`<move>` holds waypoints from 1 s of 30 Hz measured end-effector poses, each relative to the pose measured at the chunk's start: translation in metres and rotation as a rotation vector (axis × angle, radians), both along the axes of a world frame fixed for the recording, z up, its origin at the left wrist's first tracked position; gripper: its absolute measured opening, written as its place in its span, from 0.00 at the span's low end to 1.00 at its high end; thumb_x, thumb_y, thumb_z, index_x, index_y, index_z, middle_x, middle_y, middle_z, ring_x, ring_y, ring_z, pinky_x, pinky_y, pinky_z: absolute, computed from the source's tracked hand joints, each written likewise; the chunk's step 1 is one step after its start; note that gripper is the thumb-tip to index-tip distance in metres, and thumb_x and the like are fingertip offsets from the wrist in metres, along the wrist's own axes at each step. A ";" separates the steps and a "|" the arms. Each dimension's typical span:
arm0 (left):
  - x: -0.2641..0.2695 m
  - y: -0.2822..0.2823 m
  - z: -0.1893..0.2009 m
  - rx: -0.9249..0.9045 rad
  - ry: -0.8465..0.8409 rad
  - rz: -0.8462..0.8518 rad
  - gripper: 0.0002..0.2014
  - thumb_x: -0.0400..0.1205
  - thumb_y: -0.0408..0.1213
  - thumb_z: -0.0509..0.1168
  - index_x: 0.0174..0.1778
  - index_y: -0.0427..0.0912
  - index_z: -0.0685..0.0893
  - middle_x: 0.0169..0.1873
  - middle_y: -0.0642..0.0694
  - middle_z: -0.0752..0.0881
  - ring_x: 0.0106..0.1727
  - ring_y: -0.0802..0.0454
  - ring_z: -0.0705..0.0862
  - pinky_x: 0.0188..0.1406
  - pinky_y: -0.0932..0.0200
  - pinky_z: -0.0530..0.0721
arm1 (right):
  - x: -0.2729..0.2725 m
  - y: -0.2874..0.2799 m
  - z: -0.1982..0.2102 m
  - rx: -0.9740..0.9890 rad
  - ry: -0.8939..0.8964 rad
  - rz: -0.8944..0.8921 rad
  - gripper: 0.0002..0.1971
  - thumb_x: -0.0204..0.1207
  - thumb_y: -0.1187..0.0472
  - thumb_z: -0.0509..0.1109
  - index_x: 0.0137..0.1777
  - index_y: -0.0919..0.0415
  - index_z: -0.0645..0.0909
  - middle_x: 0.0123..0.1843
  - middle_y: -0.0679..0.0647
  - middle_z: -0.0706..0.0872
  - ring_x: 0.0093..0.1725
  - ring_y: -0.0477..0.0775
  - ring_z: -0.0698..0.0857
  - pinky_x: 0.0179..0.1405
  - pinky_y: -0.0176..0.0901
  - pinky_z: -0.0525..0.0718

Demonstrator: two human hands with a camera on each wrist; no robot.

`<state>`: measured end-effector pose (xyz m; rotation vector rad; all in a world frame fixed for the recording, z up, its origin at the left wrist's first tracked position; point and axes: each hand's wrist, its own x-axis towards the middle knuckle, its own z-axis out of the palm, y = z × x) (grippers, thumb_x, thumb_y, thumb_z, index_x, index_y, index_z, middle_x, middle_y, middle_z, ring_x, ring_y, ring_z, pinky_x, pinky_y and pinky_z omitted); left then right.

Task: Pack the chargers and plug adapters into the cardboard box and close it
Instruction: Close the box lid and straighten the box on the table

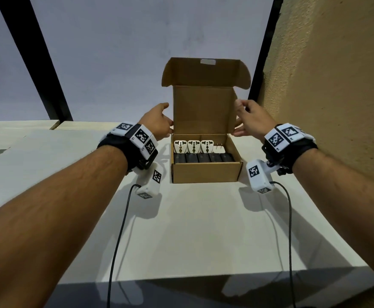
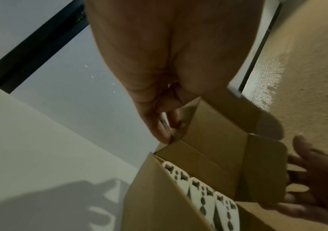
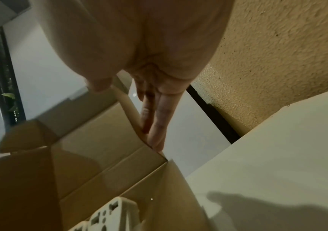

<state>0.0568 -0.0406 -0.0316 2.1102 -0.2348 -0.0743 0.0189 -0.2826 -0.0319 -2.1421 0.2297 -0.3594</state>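
An open cardboard box [image 1: 206, 173] sits on the white table [image 1: 181, 230], its lid [image 1: 203, 107] standing upright at the back. Inside, three white plug adapters [image 1: 193, 146] and a white pronged plug [image 1: 219, 148] stand behind a row of black chargers [image 1: 203, 157]. My left hand [image 1: 161, 123] is at the lid's left edge, its straight fingers [image 2: 159, 125] touching the side flap. My right hand [image 1: 252, 121] is at the lid's right edge, with fingers [image 3: 157, 121] extended along the cardboard and the thumb near the top. The adapters [image 2: 198, 187] show in both wrist views.
A rough tan wall [image 1: 337, 85] rises close on the right of the box. Two dark posts [image 1: 37, 63] cross the pale background behind. Black cables [image 1: 119, 241] hang from both wrist cameras over the table. The table's front edge [image 1: 181, 278] is near me.
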 end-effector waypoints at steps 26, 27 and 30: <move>-0.019 0.028 -0.012 0.159 0.088 -0.209 0.15 0.85 0.39 0.56 0.60 0.46 0.87 0.61 0.52 0.81 0.58 0.50 0.84 0.55 0.51 0.81 | -0.052 -0.039 -0.028 -0.098 0.075 0.465 0.24 0.74 0.84 0.66 0.65 0.61 0.80 0.53 0.47 0.86 0.43 0.38 0.86 0.42 0.26 0.83; -0.020 0.030 -0.009 0.234 0.086 -0.215 0.17 0.84 0.48 0.59 0.62 0.48 0.87 0.61 0.52 0.81 0.58 0.50 0.84 0.56 0.49 0.81 | -0.054 -0.042 -0.029 -0.118 0.097 0.477 0.26 0.74 0.83 0.66 0.68 0.59 0.80 0.56 0.48 0.85 0.45 0.41 0.85 0.44 0.27 0.83; -0.020 0.033 -0.004 0.449 -0.003 -0.226 0.24 0.79 0.65 0.58 0.61 0.56 0.87 0.57 0.51 0.86 0.55 0.52 0.85 0.54 0.52 0.79 | -0.052 -0.053 -0.027 -0.408 0.078 0.479 0.36 0.76 0.80 0.67 0.67 0.33 0.79 0.65 0.43 0.82 0.56 0.50 0.84 0.58 0.35 0.78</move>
